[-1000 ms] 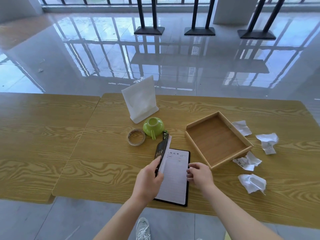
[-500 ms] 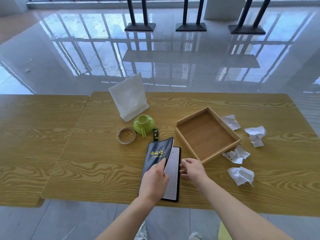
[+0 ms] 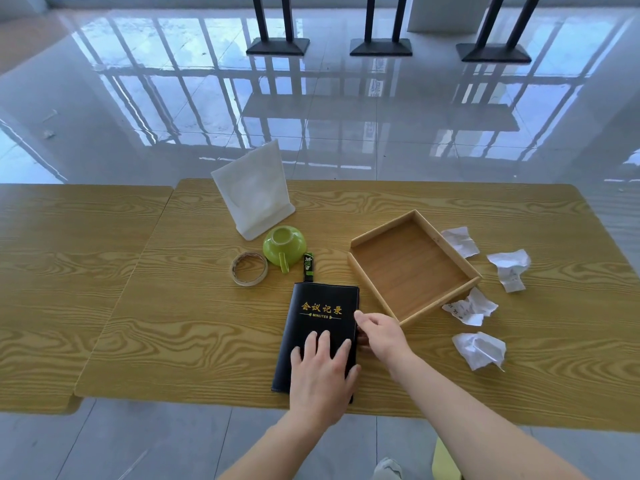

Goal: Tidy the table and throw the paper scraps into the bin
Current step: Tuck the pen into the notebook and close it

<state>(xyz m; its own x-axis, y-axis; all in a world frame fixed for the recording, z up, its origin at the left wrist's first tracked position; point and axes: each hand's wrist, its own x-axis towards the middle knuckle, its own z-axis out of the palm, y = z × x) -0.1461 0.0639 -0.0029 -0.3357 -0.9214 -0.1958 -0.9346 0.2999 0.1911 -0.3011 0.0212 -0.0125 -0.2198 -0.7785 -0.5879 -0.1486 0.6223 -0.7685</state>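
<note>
Half a second on, the black notebook (image 3: 320, 327) now lies closed on the table (image 3: 173, 323). The left hand (image 3: 322, 375) presses flat, fingers spread, on its cover; the right hand (image 3: 379, 332) loosely touches its right edge. The wooden tray (image 3: 415, 265) holds nothing; four paper scraps (image 3: 479, 349) lie right of it.

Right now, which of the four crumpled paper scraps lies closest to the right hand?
The scrap with printed marks touching the wooden tray's near corner is closest to the right hand. The scrap nearest the table edge is slightly farther; the remaining two lie beyond the tray.
</note>
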